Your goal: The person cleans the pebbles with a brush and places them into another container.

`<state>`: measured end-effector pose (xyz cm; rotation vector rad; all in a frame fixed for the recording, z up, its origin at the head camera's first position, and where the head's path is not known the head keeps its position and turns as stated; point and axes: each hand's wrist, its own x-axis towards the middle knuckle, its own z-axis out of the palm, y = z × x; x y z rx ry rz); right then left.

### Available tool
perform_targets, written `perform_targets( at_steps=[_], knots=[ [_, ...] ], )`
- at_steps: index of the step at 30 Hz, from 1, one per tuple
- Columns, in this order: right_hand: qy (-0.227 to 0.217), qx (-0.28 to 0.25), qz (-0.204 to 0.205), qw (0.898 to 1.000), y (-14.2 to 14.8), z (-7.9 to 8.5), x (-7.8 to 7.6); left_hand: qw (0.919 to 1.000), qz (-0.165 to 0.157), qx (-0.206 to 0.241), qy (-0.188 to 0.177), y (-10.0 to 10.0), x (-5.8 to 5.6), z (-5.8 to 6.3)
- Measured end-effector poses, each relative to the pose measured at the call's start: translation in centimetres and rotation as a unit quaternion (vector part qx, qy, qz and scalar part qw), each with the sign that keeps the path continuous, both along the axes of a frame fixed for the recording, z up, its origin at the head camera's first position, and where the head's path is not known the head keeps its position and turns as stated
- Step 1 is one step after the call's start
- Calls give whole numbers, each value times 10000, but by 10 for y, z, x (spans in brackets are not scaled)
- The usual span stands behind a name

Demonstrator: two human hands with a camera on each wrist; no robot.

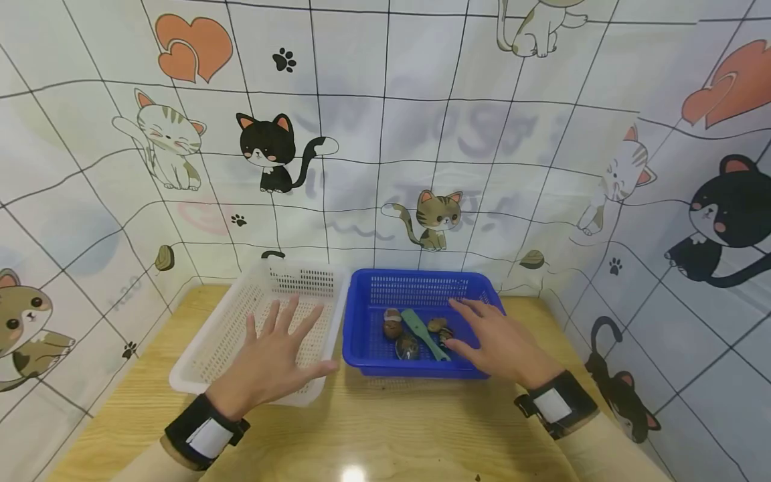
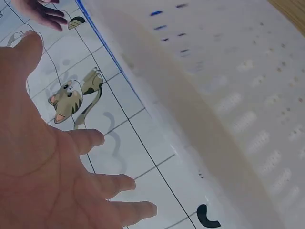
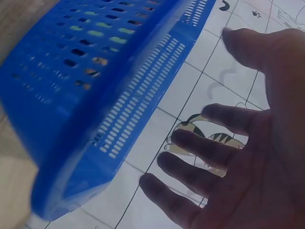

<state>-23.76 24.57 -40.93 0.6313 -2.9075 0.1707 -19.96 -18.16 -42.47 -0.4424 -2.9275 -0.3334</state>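
My left hand (image 1: 271,365) is held over the white basket (image 1: 201,341), fingers straight and spread, holding nothing. My right hand (image 1: 506,345) hovers over the right side of the blue basket (image 1: 415,370), fingers extended and thumb apart, also holding nothing. Inside the blue basket lies a flat green tool (image 1: 417,326) with a wide end and a slim handle. Around it are a brown object with a pale band (image 1: 392,325), a rounded brown object with a shiny surface (image 1: 407,347), a small tan piece (image 1: 436,325) and a dark striped piece (image 1: 446,335); their kinds are unclear.
Both baskets stand side by side on a light wooden table (image 1: 385,428), near its back edge. A white sheet (image 1: 349,134) printed with cats and grid lines hangs behind and at both sides. Each wrist wears a black band (image 1: 201,432).
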Motion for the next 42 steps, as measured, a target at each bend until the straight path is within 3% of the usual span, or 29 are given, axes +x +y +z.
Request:
perform_targets(
  at_steps=[14,29,42],
  knots=[
    [-777,58,530,9956,-27,15,-26,9991,-421,49,24,31,-7,4],
    [-1542,149,1012,9827,-50,11,-57,9968,-793,83,-42,67,-13,11],
    [-2146,191,718,9739,-59,-5,-75,9938,-1094,65,-204,97,-19,13]
  ],
)
